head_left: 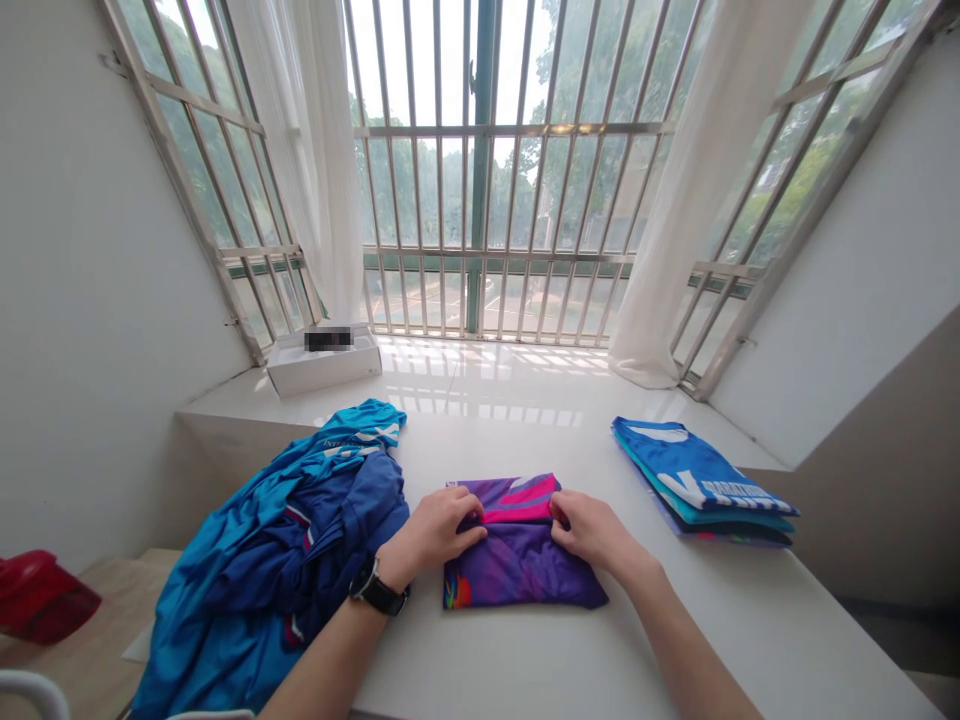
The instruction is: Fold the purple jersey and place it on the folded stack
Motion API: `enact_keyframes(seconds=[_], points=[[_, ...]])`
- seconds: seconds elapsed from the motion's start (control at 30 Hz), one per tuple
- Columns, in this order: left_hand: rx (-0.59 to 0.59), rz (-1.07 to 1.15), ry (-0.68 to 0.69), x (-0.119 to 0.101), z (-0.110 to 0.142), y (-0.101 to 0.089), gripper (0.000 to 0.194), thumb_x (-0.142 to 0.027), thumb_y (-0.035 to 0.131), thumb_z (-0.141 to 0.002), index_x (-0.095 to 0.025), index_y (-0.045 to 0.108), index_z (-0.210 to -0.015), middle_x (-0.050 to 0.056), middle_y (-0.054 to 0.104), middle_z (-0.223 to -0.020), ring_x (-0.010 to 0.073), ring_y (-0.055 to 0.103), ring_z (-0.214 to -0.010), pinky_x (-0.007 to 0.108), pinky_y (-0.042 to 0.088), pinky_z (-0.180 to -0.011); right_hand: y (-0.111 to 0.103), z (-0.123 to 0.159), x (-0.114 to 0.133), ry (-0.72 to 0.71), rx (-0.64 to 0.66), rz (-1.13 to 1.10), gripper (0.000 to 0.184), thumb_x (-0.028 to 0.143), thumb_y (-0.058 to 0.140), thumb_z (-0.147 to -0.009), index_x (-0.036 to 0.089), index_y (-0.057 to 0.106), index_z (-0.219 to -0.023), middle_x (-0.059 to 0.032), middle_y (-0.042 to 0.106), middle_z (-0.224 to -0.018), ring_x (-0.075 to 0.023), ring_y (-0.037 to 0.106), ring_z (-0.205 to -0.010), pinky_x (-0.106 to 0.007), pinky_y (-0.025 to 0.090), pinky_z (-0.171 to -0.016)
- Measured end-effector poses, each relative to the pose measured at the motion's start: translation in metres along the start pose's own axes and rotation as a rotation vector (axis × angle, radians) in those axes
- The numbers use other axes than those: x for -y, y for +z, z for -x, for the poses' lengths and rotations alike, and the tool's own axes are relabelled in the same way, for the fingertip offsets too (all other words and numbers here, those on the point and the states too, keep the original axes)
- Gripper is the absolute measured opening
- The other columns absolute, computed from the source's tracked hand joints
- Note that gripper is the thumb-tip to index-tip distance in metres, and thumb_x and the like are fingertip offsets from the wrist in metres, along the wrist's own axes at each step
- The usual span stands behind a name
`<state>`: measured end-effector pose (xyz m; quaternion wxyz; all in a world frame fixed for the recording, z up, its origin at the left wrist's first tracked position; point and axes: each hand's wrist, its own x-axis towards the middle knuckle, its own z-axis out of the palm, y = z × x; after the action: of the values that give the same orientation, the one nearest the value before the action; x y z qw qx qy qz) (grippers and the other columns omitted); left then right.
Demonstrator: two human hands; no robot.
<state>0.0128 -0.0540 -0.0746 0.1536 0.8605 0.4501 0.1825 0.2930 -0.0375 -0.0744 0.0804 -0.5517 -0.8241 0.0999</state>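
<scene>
The left hand (431,532) and right hand (592,530) grip the pink-edged top fold of a purple sports jersey (517,565) between their fingers, with the folded jersey directly beneath them on a white ledge (487,420). A crumpled heap of blue jerseys (277,540) touches the left hand's side, a black watch (377,590) circles the left wrist, and a folded stack of blue jerseys (697,480) lies right of the right hand. Well beyond the fingers, a white box (322,368) sits before a barred window (480,200).
</scene>
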Motion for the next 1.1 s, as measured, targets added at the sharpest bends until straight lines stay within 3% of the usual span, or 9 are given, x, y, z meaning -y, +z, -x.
enact_keyframes(seconds=[0.17,0.5,0.7,1.1], points=[[0.013,-0.026,-0.015,0.004,0.000,0.008,0.015,-0.034,0.065,-0.089,-0.023,0.066,-0.099,0.004,0.065,-0.098,0.0200,0.059,-0.093,0.029,0.045,-0.083,-0.005,0.002,0.000,-0.029,-0.018,-0.021,0.013,0.022,0.049,-0.083,0.021,0.058,-0.073,-0.0009,0.064,-0.078,-0.0151,0.056,-0.072,-0.025,0.033,-0.065],[0.005,-0.013,-0.019,0.005,0.000,0.010,0.014,-0.033,0.067,-0.088,-0.023,0.067,-0.098,0.003,0.065,-0.096,0.0194,0.059,-0.092,0.029,0.045,-0.082,-0.004,-0.002,0.004,0.049,-0.051,-0.049,0.039,0.047,0.044,-0.094,0.022,0.062,-0.071,-0.0032,0.069,-0.078,-0.0177,0.062,-0.074,-0.027,0.034,-0.064],[0.009,-0.010,-0.027,0.004,0.000,0.009,0.014,-0.033,0.067,-0.088,-0.023,0.067,-0.097,0.003,0.066,-0.097,0.0198,0.060,-0.092,0.029,0.046,-0.082,0.004,-0.006,0.002,0.069,-0.062,-0.045,0.033,0.038,0.045,-0.095,0.022,0.063,-0.073,-0.0036,0.070,-0.078,-0.0173,0.062,-0.073,-0.026,0.034,-0.063],[-0.011,-0.005,-0.040,0.005,0.001,0.010,0.014,-0.032,0.068,-0.087,-0.022,0.067,-0.095,0.003,0.066,-0.095,0.0196,0.060,-0.091,0.028,0.046,-0.081,0.005,-0.004,-0.001,0.093,0.017,-0.075,0.031,0.036,0.046,-0.094,0.021,0.063,-0.072,-0.0038,0.071,-0.076,-0.0179,0.063,-0.073,-0.026,0.032,-0.061]])
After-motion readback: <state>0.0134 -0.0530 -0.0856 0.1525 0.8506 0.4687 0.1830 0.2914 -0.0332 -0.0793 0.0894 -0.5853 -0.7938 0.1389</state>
